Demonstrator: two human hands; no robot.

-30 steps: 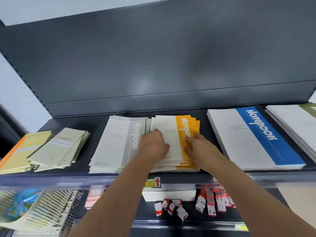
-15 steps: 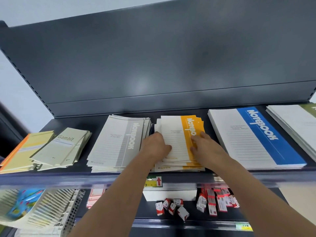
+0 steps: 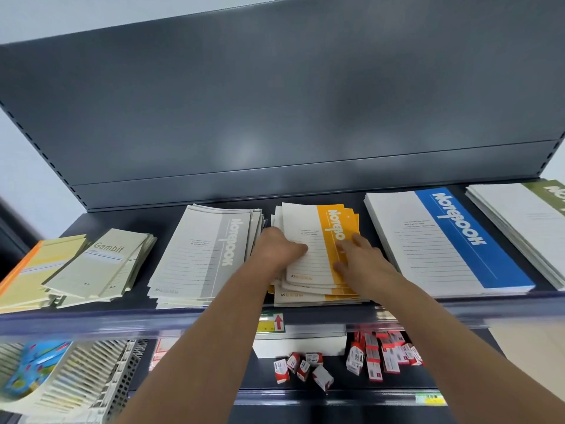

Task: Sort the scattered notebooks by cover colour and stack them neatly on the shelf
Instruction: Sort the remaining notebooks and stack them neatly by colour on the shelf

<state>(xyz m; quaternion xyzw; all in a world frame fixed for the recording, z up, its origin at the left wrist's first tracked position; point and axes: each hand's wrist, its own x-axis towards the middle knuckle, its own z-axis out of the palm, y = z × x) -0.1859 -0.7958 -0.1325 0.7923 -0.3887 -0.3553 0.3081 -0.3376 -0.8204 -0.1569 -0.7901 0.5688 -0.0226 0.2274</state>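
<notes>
A loose stack of orange-striped notebooks lies in the middle of the dark shelf. My left hand grips the stack's left edge, thumb on the top cover and fingers curled at the side. My right hand rests flat on the orange stripe with fingers spread. Left of it sits a grey-striped stack, slightly fanned. To the right lie a blue-striped stack and an olive-striped stack. Far left are cream "Gambit" notebooks and yellow ones with an orange spine.
The shelf's back panel rises behind the stacks. A clear price rail runs along the front edge. The lower shelf holds small red-and-white boxes, a white box and a wire rack with a colourful book.
Both hands have slid the orange stack a little to the right, opening a gap from the grey stack. The orange notebooks now lie fanned out.
</notes>
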